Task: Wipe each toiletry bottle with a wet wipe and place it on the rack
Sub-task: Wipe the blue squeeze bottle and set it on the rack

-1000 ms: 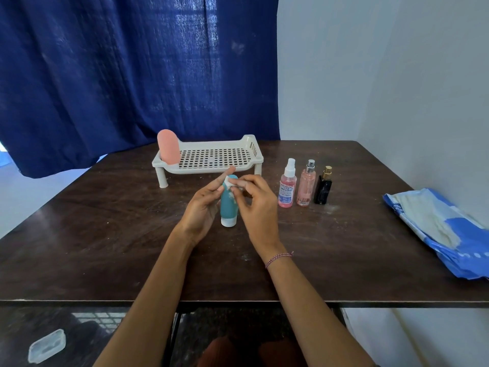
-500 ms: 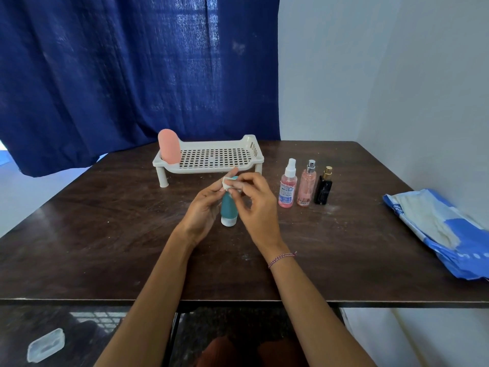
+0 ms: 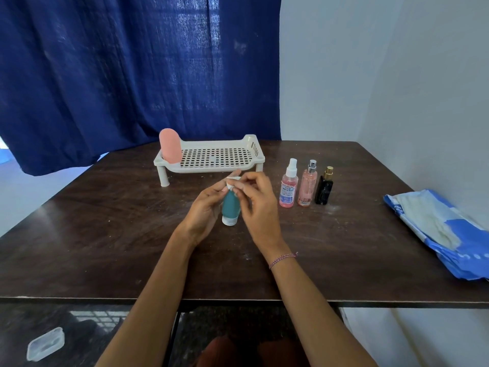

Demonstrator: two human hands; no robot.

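Observation:
A teal bottle (image 3: 229, 207) stands cap-down on the dark table, in the middle. Both hands meet at its top end and pinch a small white wet wipe (image 3: 231, 181) there. My left hand (image 3: 203, 210) curls beside the bottle's left side, its fingertips on the wipe. My right hand (image 3: 258, 205) comes in from the right, with thumb and forefinger on the wipe. Behind them stands the white perforated rack (image 3: 258, 157), with a pink bottle (image 3: 170, 149) upright at its left end.
Three spray bottles stand in a row right of my hands: a pink one with a white cap (image 3: 289, 186), a pink one with a silver cap (image 3: 307, 186) and a black one (image 3: 324, 189). A blue wipes pack (image 3: 439, 229) lies at the table's right edge. A blue curtain (image 3: 132, 75) hangs behind.
My left fingers, stretched out a second ago, have curled onto the wipe at the bottle's top. Both hands have closed in slightly; the bottle stays in place.

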